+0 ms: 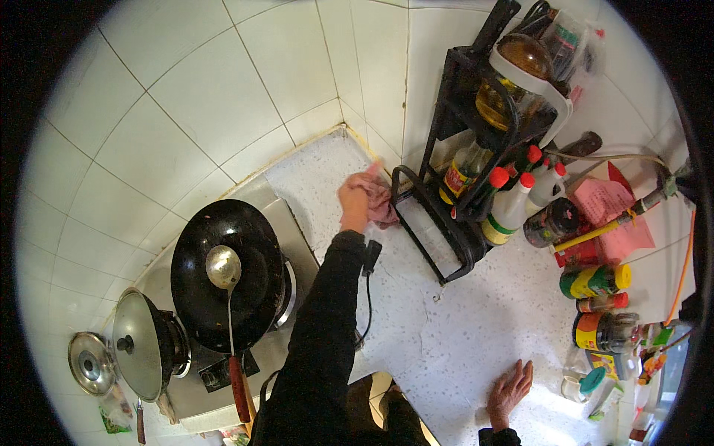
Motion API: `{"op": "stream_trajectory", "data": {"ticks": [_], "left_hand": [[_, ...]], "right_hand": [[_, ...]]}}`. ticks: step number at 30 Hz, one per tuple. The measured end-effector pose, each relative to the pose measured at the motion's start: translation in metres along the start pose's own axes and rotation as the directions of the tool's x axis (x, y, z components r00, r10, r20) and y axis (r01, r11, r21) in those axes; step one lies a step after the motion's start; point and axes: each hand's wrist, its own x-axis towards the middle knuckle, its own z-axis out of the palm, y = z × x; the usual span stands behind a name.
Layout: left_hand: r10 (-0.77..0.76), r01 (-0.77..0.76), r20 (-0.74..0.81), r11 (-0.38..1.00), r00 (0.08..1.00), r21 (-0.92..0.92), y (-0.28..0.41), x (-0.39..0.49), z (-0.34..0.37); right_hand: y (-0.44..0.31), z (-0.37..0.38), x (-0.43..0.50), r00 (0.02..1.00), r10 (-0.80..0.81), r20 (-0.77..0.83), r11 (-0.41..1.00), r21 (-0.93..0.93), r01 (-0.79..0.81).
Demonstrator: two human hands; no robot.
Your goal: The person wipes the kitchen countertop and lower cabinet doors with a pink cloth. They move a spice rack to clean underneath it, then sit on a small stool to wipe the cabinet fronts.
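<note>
My left hand (353, 202) grips a crumpled pinkish cloth (380, 202) against the speckled countertop (401, 312), close to the tiled corner. Right beside the cloth stands a black metal rack (429, 237), its lower front frame bare inside. The black sleeve of my left arm crosses the middle of the view. Lower right, my right hand (510, 389) rests on the countertop with nothing in it, its fingers spread a little. A black plug-like block (372, 255) on a black cord lies just right of my left forearm.
To the left, a gas stove (279, 214) carries a black wok (195, 279) with a metal ladle (224, 267) in it, and a lidded pan (136, 345). The rack holds a glass oil jug (516, 83). Several bottles and jars, including a white bottle (510, 206), line the right wall.
</note>
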Motion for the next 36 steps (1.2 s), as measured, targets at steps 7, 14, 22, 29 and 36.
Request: {"op": "stream_trajectory", "data": {"ticks": [7,14,22,29,36], "left_hand": [[0.054,-0.353,-0.668,0.879,0.742,-0.321,0.038,0.090,-0.060],[0.446,-0.357,-0.859,0.868,0.253,0.345,0.086,0.142,-0.138],[0.648,0.438,-0.549,0.347,0.527,0.829,0.066,0.129,-0.151],[0.653,0.382,-0.421,0.212,0.629,0.900,0.041,0.133,-0.121],[0.688,0.014,-0.110,0.144,0.717,0.989,0.010,0.148,-0.081]], "right_hand": [[-0.003,-0.003,0.001,0.998,0.038,0.043,0.999,-0.027,-0.037],[-0.001,-0.002,0.002,0.997,0.033,0.072,0.999,-0.026,-0.031],[-0.004,-0.004,0.003,0.995,0.037,0.095,0.999,-0.041,-0.033],[-0.010,-0.008,0.006,0.995,0.023,0.101,0.999,-0.049,-0.018],[-0.005,-0.007,0.005,0.994,0.032,0.105,0.999,-0.043,-0.028]]}}
